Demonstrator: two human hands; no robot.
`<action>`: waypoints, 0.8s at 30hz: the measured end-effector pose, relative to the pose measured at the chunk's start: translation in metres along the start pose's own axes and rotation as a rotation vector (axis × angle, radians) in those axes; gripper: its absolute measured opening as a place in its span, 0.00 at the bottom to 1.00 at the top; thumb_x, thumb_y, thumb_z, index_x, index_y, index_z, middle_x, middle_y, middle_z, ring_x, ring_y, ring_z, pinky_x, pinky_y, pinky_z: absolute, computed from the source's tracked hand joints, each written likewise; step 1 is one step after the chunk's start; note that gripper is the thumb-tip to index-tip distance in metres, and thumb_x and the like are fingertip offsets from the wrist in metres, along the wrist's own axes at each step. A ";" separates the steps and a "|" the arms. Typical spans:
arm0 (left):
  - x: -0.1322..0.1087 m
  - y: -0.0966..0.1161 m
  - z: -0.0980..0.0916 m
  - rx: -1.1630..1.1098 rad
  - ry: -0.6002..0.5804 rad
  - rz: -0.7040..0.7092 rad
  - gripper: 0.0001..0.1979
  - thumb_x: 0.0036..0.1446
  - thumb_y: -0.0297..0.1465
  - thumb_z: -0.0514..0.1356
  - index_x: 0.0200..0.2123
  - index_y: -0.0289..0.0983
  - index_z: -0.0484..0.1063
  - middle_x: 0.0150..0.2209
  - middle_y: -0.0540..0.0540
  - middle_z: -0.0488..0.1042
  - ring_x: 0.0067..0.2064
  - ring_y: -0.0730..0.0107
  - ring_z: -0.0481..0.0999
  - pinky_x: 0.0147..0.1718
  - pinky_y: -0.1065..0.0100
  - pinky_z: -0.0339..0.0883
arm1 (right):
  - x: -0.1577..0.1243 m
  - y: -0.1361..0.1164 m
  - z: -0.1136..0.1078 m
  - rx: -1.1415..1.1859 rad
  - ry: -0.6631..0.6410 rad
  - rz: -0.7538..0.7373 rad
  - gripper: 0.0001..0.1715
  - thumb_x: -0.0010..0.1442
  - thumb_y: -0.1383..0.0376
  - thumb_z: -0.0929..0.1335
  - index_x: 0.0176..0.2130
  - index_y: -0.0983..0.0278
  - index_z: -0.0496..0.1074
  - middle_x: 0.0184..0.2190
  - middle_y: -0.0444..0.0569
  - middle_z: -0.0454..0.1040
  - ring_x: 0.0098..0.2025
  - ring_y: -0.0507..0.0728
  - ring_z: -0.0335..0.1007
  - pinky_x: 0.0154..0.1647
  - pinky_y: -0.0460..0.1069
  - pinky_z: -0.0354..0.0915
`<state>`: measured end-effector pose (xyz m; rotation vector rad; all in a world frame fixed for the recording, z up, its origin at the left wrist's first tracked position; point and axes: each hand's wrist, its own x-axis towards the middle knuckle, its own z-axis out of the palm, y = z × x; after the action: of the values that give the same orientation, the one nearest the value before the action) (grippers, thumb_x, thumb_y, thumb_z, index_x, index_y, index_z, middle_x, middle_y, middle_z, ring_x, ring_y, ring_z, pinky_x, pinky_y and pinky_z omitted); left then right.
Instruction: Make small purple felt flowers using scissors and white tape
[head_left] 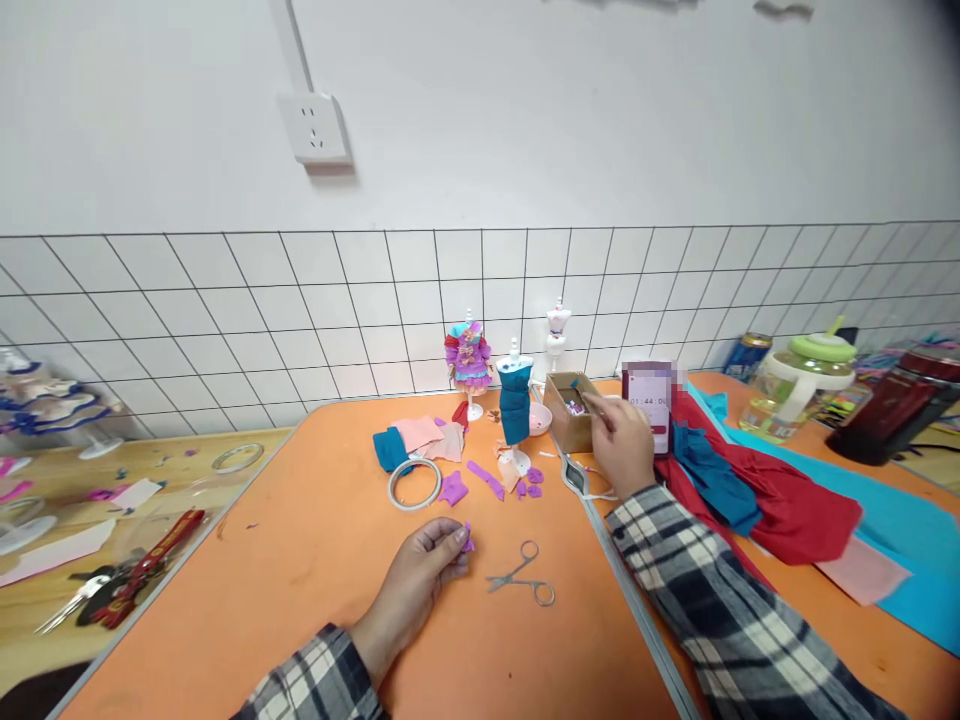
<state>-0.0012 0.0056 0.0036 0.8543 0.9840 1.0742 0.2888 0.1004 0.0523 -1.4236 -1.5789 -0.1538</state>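
Between the thumb and fingers of my left hand [426, 562] a small piece of purple fabric [469, 538] is pinched, held low over the orange table. My right hand [624, 445] reaches to the small cardboard box [571, 430], its fingertips together at the box's right rim; what they hold, if anything, is hidden. Small bits lie inside the box. Scissors [519, 578] rest with blades parted, right of my left hand. Beyond them are purple fabric cutouts [534, 478], a purple strip [486, 478] and a mini dress form [514, 405] wrapped in teal cloth.
A roll of tape [415, 502] lies by folded fabric scraps [420, 434]. Behind stand a dress form in a purple ruffled dress [469, 362] and a bare white one [556, 325]. Rightward are a phone [649, 410], red cloth [795, 500], a jug [795, 395] and a dark flask [892, 405].
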 end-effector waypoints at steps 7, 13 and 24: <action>-0.006 0.000 0.013 0.232 0.052 0.132 0.14 0.48 0.39 0.67 0.30 0.34 0.74 0.27 0.50 0.72 0.26 0.75 0.65 0.25 0.74 0.59 | -0.106 -0.086 0.012 0.722 -0.683 0.308 0.13 0.55 0.60 0.68 0.40 0.63 0.75 0.28 0.46 0.73 0.29 0.53 0.66 0.32 0.48 0.66; -0.014 0.001 0.020 0.317 0.088 0.160 0.14 0.46 0.41 0.67 0.27 0.35 0.73 0.25 0.51 0.70 0.25 0.73 0.64 0.23 0.74 0.57 | -0.123 -0.098 0.024 1.047 -0.743 0.598 0.22 0.48 0.54 0.73 0.40 0.64 0.73 0.29 0.45 0.71 0.29 0.51 0.69 0.31 0.48 0.69; -0.015 0.000 0.021 0.362 0.006 0.141 0.14 0.47 0.40 0.66 0.27 0.34 0.75 0.24 0.50 0.71 0.25 0.73 0.64 0.24 0.73 0.57 | -0.119 -0.097 0.019 1.048 -0.822 0.681 0.20 0.48 0.53 0.72 0.34 0.65 0.71 0.25 0.43 0.71 0.23 0.47 0.65 0.20 0.42 0.60</action>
<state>0.0159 -0.0104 0.0133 1.2304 1.1563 1.0325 0.1802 -0.0003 0.0055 -1.0628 -1.2719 1.5885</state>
